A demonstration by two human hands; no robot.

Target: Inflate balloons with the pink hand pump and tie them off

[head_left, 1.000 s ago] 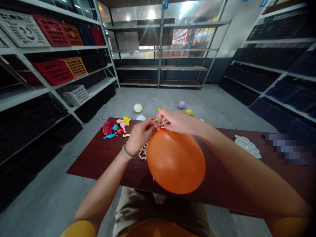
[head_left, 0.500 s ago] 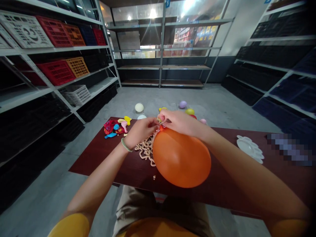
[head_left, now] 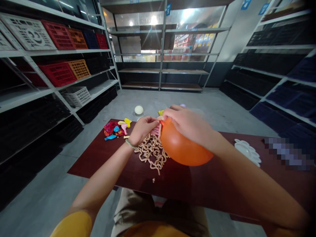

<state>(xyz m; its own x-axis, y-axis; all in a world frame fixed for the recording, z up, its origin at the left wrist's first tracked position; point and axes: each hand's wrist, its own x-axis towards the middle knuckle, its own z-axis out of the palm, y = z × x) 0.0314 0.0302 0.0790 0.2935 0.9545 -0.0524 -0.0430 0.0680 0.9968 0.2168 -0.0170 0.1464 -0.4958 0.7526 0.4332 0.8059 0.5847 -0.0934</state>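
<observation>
An inflated orange balloon [head_left: 184, 148] hangs over the dark red table [head_left: 103, 164], its neck turned to the left. My left hand [head_left: 143, 130], with a pale green band at the wrist, pinches the balloon by its neck. Curled over the balloon's top, my right hand [head_left: 189, 125] has its fingertips at the neck; it is slightly blurred. A beige strand runs down beside the neck. Below the hands lies a tangled heap of beige curly strands [head_left: 150, 151]. Deflated balloons [head_left: 116, 129] in red, blue, pink and yellow lie left of my left hand.
A white scalloped plate [head_left: 247, 151] lies at the table's right, beside a pixelated item [head_left: 287, 153]. A pale balloon [head_left: 139, 110] and partly hidden coloured ones are on the floor beyond. Shelves with crates [head_left: 59, 74] stand left; more racks stand behind and right.
The balloon has tilted up and right, showing more of the beige heap. My right hand has shifted from the neck onto the balloon's top. My left hand still pinches near the neck.
</observation>
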